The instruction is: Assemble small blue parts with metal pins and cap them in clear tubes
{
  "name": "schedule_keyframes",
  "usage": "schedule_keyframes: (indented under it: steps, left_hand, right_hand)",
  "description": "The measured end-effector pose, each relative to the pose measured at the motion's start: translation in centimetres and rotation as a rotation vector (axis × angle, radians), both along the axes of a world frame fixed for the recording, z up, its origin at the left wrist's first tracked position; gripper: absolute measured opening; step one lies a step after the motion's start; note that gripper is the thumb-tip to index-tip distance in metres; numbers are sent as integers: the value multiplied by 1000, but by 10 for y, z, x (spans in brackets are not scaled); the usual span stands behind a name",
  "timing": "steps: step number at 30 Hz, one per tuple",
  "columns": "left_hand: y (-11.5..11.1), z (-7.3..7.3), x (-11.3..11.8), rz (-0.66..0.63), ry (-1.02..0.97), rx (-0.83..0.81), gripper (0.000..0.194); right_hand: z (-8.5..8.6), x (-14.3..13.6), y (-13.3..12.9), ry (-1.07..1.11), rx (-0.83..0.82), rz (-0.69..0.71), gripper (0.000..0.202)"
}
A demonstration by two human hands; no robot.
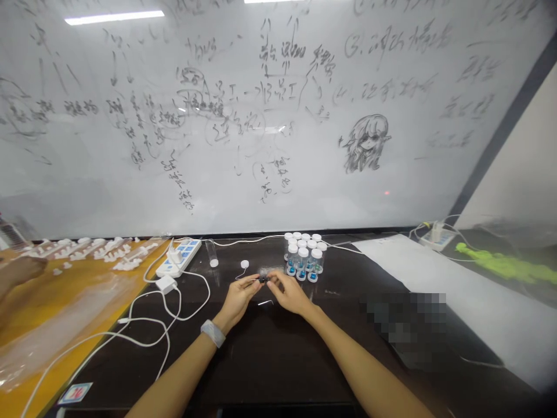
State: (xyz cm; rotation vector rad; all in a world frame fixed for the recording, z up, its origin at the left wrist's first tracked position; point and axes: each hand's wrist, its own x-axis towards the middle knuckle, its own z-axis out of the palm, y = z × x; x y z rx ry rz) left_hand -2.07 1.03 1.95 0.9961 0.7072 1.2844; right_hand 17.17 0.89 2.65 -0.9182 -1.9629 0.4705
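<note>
A small black piece (263, 279) sits between the fingertips of both hands, too small to name. My left hand (237, 301) pinches it from the left, and my right hand (290, 293) grips its other side. Just below them on the dark table lies a thin, bent, L-shaped metal rod (265, 302). Behind my left hand is a round white cap (244, 264), with a thin pale line running down from it. Right of my right hand stand several clear jars (303, 261) with white lids and small blue things inside.
A clear tube (211, 253) stands near a white power strip (179, 258). Looped white cables (167, 325) cover the left side. Another person's hand (21, 273) is over the yellow surface (26, 331) with white parts. White paper (435, 284) lies right, and a whiteboard (278, 191) stands behind.
</note>
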Motion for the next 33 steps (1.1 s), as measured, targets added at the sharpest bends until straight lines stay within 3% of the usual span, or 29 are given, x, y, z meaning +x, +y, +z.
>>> schedule_keyframes:
  steps: [8, 11, 13, 17, 25, 28, 31, 33]
  left_hand:
    - [-1, 2, 0, 3, 14, -11, 35]
    - [-1, 2, 0, 7, 22, -10, 35]
    - [-1, 2, 0, 13, 23, -5, 35]
    - [-2, 3, 0, 20, 27, 0, 36]
    - [-2, 3, 0, 37, 37, 2, 36]
    - [-3, 4, 1, 38, 35, 5, 36]
    - [-3, 4, 1, 40, 36, -1, 37]
    - [-3, 4, 1, 39, 35, -3, 37]
  right_hand:
    - [2, 2, 0, 8, -10, -26, 18]
    - [3, 3, 0, -14, -9, -48, 27]
    - [3, 3, -1, 9, -30, -23, 17]
    - [3, 3, -2, 18, -32, 10, 16]
    - [1, 4, 0, -12, -39, 10, 15]
    - [0, 4, 0, -35, -25, -32, 28]
    - [1, 4, -1, -4, -47, -15, 17]
    - [1, 3, -1, 3, -45, 6, 22]
